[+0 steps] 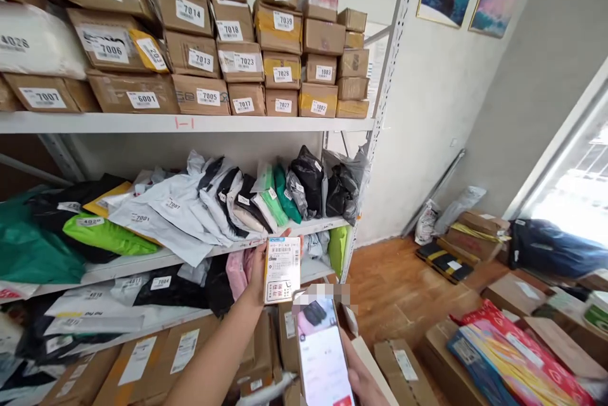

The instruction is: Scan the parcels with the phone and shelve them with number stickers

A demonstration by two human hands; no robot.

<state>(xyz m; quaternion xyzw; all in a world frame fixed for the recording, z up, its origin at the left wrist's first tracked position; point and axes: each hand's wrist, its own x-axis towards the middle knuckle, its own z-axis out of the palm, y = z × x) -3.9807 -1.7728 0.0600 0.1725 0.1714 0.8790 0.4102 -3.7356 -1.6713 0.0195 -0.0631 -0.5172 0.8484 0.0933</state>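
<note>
In the middle of the view, my left hand [257,276] is closed around a small parcel [282,273]. A white shipping label with barcodes and red print covers the face turned to me, and a strip of yellow shows along its left edge. Just below and to the right, my right hand [358,365] grips a smartphone [323,352]. The phone's screen is lit, with a picture of something dark at the top and a pale area below. Its top edge sits close to the parcel's lower right corner. Most of my right hand's fingers are hidden behind the phone.
A white shelf rack [266,123] stands ahead, with numbered cartons [199,89] on top and bagged parcels [171,209] below. Large boxes [137,361] sit at the bottom. More packages [513,355] lie on the wooden floor [394,285] to the right.
</note>
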